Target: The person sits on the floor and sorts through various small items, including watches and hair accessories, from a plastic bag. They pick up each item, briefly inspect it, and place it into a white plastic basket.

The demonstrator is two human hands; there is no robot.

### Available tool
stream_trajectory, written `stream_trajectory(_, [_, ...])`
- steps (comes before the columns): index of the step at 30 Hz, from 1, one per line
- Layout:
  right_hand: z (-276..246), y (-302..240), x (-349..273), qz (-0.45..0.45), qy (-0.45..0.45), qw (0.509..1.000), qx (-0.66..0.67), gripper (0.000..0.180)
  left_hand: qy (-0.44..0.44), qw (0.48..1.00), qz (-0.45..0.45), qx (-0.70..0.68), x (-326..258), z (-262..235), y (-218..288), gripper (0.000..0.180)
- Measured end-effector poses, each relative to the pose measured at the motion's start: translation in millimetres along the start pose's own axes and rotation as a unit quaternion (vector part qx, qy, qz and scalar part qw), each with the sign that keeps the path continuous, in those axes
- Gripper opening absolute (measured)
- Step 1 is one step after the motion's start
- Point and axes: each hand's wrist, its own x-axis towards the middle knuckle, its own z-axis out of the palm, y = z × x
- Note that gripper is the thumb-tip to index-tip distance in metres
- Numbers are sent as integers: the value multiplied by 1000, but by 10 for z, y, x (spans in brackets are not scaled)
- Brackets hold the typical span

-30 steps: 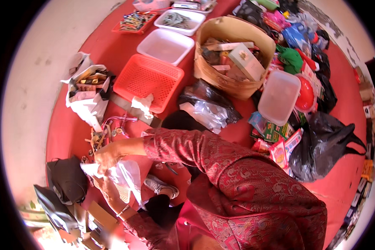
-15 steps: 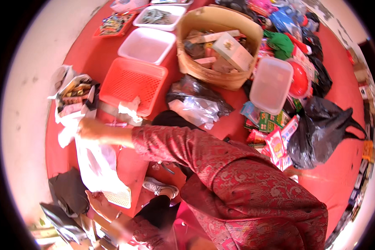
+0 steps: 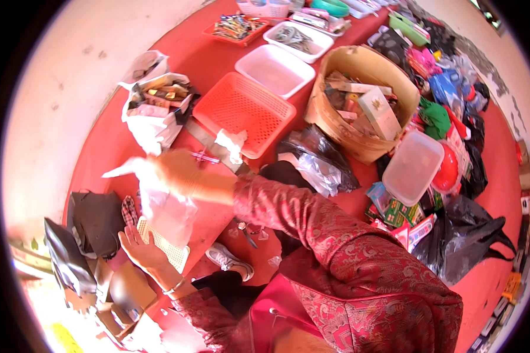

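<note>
My right hand (image 3: 176, 173) reaches across to the left, its fingers closed on a thin white plastic bag (image 3: 172, 215). The bag hangs down from the hand, and a white tip sticks out beyond the fingers, blurred by motion. Below it my left hand (image 3: 144, 250) is held palm up with fingers apart and nothing in it. A cream perforated basket (image 3: 174, 253) lies beside the left hand, partly covered by the bag. Farther off stands a white bag packed with small boxes (image 3: 153, 123). Next to it is a red perforated basket (image 3: 241, 109) with a crumpled white scrap on its near edge.
A white basin (image 3: 277, 67) and a large tan tub of boxes (image 3: 359, 147) stand beyond. At right are a clear plastic container (image 3: 412, 167), a black plastic bag (image 3: 465, 235) and heaped packages. Dark bags (image 3: 97, 220) and cardboard lie at lower left, near the wall.
The view has shifted left, so things sit farther right. My right hand has drawn the white bag away from the box-filled bag. My left hand has turned palm up, fingers spread.
</note>
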Motion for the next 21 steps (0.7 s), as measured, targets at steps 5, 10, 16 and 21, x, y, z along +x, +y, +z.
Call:
stream_trajectory(5, [214, 283, 191, 204, -50, 822, 530, 29, -178, 901, -321, -231, 13, -252, 1, 63])
stream_trajectory(10, [334, 344, 174, 257, -136, 774, 562, 18, -252, 861, -356, -261, -71, -43, -693, 22])
stream_trajectory(16, [248, -53, 38, 202, -163, 793, 551, 25, -228, 881, -305, -282, -118, -91, -449, 24])
stream_trajectory(21, [151, 99, 133, 59, -38, 985, 160, 26, -98, 963, -85, -236, 113, -132, -391, 14])
